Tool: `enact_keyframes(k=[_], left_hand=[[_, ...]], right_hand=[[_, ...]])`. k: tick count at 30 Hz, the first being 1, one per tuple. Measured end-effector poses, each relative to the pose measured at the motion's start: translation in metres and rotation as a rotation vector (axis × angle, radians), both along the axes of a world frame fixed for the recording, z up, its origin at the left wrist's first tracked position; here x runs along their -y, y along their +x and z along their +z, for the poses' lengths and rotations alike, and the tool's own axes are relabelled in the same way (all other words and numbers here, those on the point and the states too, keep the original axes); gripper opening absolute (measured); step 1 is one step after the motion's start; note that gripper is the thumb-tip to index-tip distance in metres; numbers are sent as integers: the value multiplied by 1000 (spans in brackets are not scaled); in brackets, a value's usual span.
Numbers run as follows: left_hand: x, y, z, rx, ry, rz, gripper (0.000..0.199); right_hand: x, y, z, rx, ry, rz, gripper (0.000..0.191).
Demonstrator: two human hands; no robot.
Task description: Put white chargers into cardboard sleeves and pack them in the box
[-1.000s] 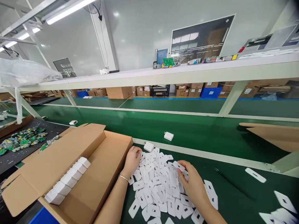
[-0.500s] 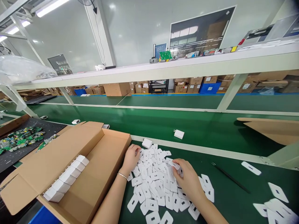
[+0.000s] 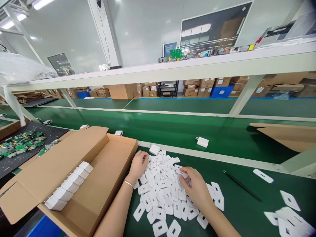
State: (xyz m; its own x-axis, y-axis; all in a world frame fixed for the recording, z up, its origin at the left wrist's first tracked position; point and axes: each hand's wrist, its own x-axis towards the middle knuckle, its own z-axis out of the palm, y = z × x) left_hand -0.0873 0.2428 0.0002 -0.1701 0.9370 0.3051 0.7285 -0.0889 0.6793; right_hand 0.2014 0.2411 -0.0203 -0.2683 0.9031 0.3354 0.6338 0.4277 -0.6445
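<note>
A heap of white plastic face plates (image 3: 163, 191), each with a slot cut in it, lies on the green bench. At its left edge is my left hand (image 3: 138, 164), fingers curled in and tips close together; whatever they may hold is hidden. My right hand (image 3: 197, 189) reaches over the right side of the heap, thumb and forefinger closed on one white face plate (image 3: 185, 175), partly covered by the fingers. Just behind the heap, near my left fingertips, stands a white charger housing (image 3: 154, 149).
An open cardboard box (image 3: 98, 181) at left holds a row of white charger housings (image 3: 70, 186). Beyond runs a green conveyor belt (image 3: 158, 130) carrying a white charger (image 3: 202, 142). Black tweezers (image 3: 242, 186) and more plates (image 3: 291, 219) lie right. Circuit boards (image 3: 22, 143) sit far left.
The chargers on the belt have moved to the right. Both hands stay almost in place at the heap, and the view has shifted slightly.
</note>
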Motion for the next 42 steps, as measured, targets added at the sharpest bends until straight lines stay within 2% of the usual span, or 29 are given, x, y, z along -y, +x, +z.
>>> enact_keyframes(k=[10,14,16,19,24,28,32,35,37,40,42], left_hand=[[0,4,5,-91,34,15,24],[-9,19,15,-183,52,106,30],[-25,29,25,-254,34,164,34],[-65,33,44,-385,-36,233,40],[-133,9,69,-559,-266,348,39],[-157,-12,71,-604,-503,434,45],[-160,-19,65,-601,-616,387,41],[-159,-13,66,-579,-568,294,38],[-158,-1,70,-547,-481,235,36],[-145,29,78,-473,-269,169,39],[-124,55,80,-413,-117,133,45]], right_hand=[[2,-4,2,-12,9,57,15],[4,-7,3,-8,12,72,14],[5,-7,4,-9,13,76,14],[3,-6,4,-12,33,73,12],[-2,-4,1,-19,125,29,12],[-4,-5,-1,-22,187,1,13],[-2,-7,2,-35,203,-12,16],[0,-7,6,-49,189,-13,16],[0,-7,8,-59,181,-8,16],[-1,-7,8,-72,180,-2,16],[-2,-6,7,-85,187,-2,17]])
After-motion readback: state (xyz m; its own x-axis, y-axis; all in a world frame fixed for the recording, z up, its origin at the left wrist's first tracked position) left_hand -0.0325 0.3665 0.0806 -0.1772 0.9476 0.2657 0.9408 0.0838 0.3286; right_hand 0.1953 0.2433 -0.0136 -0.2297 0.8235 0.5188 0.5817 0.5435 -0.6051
